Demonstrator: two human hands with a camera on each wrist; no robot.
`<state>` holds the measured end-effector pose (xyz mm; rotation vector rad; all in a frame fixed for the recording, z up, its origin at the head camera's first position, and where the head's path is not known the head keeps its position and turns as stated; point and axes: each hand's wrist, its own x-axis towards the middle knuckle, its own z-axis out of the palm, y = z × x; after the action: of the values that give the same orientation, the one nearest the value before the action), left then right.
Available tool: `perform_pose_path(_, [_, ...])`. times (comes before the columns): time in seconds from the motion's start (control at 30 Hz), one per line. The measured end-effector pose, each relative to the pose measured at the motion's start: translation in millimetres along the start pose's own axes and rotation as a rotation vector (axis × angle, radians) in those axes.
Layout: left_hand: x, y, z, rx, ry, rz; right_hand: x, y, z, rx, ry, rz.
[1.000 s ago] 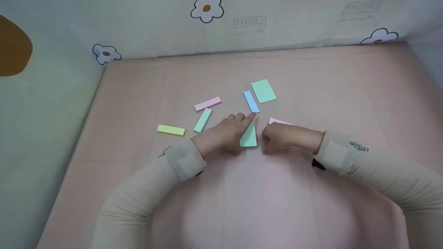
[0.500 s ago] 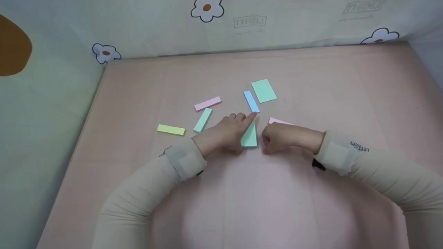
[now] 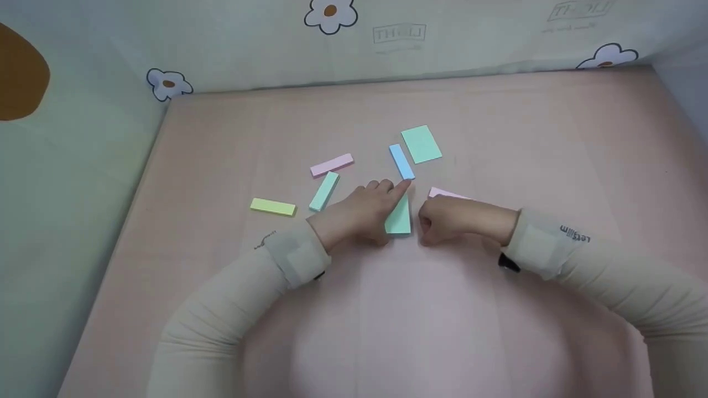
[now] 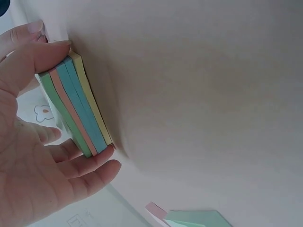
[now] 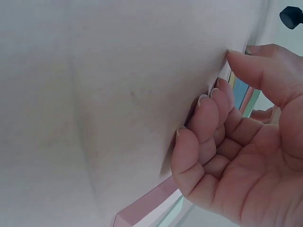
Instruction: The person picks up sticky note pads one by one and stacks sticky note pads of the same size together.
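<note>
In the left wrist view, my left hand (image 4: pixel 35 118) grips a stack of sticky note pads (image 4: pixel 79 104) between thumb and fingers at its two ends. Edges of green, pink, blue and yellow show in it. From the head, only the mint green top of the stack appears, beside the left hand (image 3: pixel 371 210) with its index finger stretched over it. My right hand (image 3: pixel 442 220) rests on the table just right of the stack, apart from it. Its fingers (image 5: pixel 201 123) are loosely curled against the tabletop with nothing held.
Beyond the hands lie a mint green sheet-like pad (image 3: pixel 421 145) and a narrow blue pad (image 3: pixel 401 161). To the left are narrow pink (image 3: pixel 332 165), mint (image 3: pixel 324 191) and yellow (image 3: pixel 273 207) pads. Another pink pad (image 3: pixel 447 193) is partly hidden behind the right hand.
</note>
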<state>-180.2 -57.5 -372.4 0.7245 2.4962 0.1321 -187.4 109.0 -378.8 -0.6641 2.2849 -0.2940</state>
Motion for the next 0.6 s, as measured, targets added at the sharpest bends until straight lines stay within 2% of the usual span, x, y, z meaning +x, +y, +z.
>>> perform_pose_path(0.43, [0.5, 0.2, -0.2, -0.003, 0.002, -0.011, 0.2, 0.0, 0.0, -0.008, -0.003, 0.003])
perform_pose_path(0.6, [0.9, 1.9, -1.0, -0.029, 0.038, 0.002, 0.0, 0.3, -0.4, -0.018, -0.004, 0.001])
